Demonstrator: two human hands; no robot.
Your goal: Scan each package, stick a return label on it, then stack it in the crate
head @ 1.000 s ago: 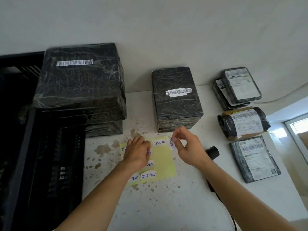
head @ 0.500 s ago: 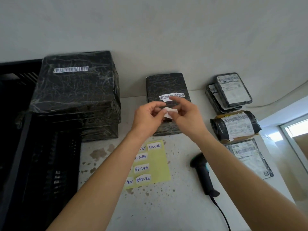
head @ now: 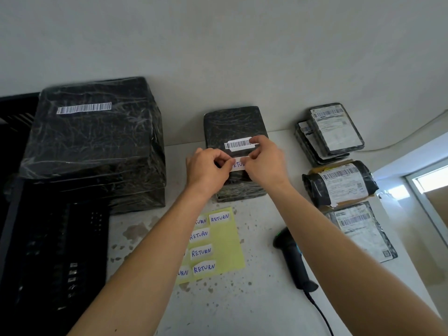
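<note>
A small black-wrapped package [head: 232,124] with a white barcode strip stands at the middle back of the table. My left hand [head: 206,170] and my right hand [head: 265,163] both pinch a white RETURN label [head: 238,164], held flat over the package's top just below the barcode. A yellow sheet [head: 225,241] with several RETURN labels lies in front of the package. The black crate [head: 36,251] stands at the left with a large black-wrapped package [head: 97,141] resting on its far corner. A black handheld scanner [head: 292,255] lies on the table at the right.
Along the right edge sit a stack of flat mailers [head: 332,132], a rolled black parcel [head: 339,183] and a flat black mailer [head: 361,229], all with shipping labels. The scanner's cable runs off the front. The white table [head: 230,306] has stains. A wall rises right behind.
The right hand peeled a label from the yellow sheet, both hands lifted it to the small package, and now it lies lower, against the top under the barcode.
</note>
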